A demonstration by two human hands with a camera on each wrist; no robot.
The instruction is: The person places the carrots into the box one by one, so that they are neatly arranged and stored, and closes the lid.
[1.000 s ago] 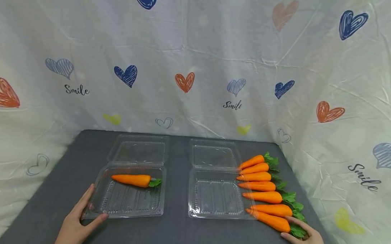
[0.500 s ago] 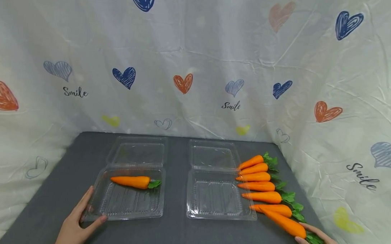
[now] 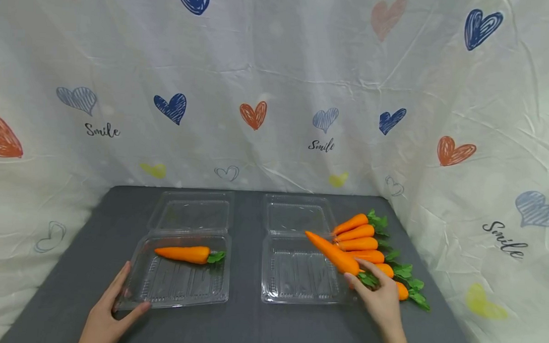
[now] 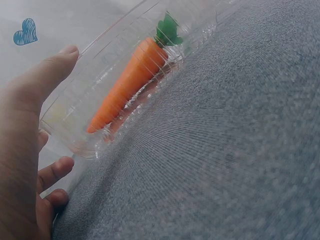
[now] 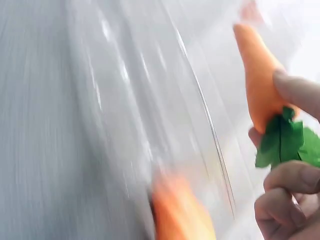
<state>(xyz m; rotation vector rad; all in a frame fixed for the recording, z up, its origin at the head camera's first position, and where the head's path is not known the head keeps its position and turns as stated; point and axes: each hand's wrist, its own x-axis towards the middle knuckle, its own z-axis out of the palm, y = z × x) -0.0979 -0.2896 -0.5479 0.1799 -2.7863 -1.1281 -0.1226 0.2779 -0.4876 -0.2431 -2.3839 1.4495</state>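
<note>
My right hand pinches an orange carrot by its thick end, next to the green leaves. The carrot's tip points up and left, over the right clear plastic container. In the right wrist view, the held carrot shows thumb and fingers around its top. My left hand rests at the left front corner of the left clear plastic container, thumb and fingers spread about the corner. One carrot lies inside that container, leaves to the right; the left wrist view shows this carrot through the clear wall.
Several more carrots lie in a column along the table's right side, such as the farthest carrot, leaves outward. Both containers have lids folded open to the back, the left lid and right lid. A heart-printed curtain hangs behind the grey table.
My right hand has lifted the nearest carrot from the column, drawn it right, then swung it left over the right container. The left hand stays in place.
</note>
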